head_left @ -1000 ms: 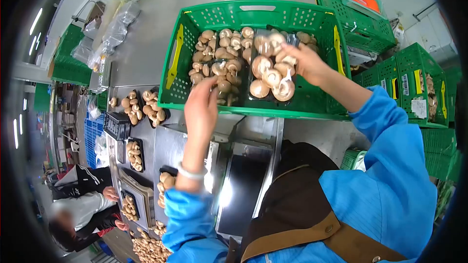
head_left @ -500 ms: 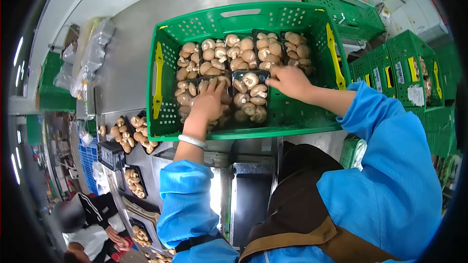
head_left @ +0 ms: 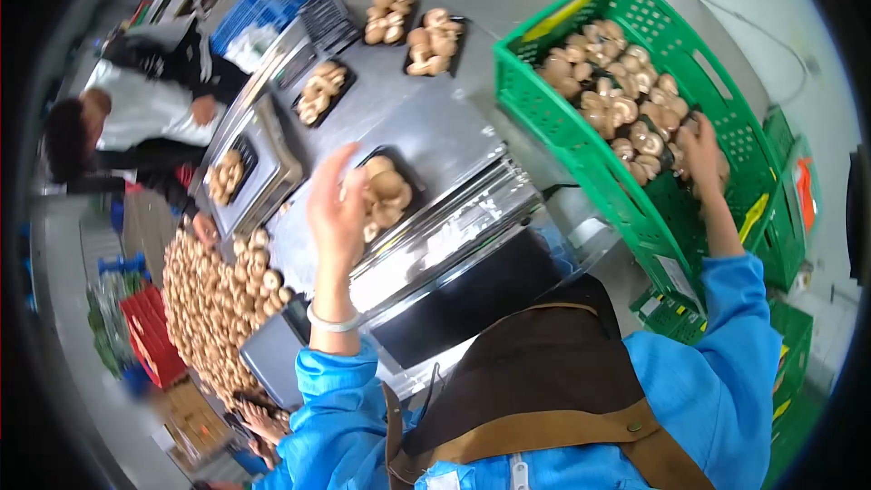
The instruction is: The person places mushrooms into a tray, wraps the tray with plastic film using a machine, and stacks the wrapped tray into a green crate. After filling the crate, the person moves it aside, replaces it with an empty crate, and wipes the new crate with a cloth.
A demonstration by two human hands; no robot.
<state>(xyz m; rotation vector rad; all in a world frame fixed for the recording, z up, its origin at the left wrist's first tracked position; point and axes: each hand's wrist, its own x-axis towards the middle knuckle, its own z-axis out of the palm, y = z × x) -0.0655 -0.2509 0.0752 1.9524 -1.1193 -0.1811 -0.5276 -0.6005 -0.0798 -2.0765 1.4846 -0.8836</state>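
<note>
My left hand is raised with thumb and fingers apart, holding nothing. Beside it, partly hidden by the fingers, a black tray of mushrooms lies on the metal work surface. Inside the green crate, my right hand rests against mushrooms at the right end of the packed trays. Its fingertips are blurred and partly hidden, so whether they grip a tray does not show. Several more black trays of mushrooms sit close together in the crate.
More filled trays stand on the metal table. Further left are a scale bearing a tray and a large heap of loose mushrooms. A co-worker reaches toward the heap; another person's hands show below. Stacked green crates stand at right.
My view has turned left. My left hand has left the crate and is beside a tray on the table. The right hand stays in the crate, now at the packed trays' right end.
</note>
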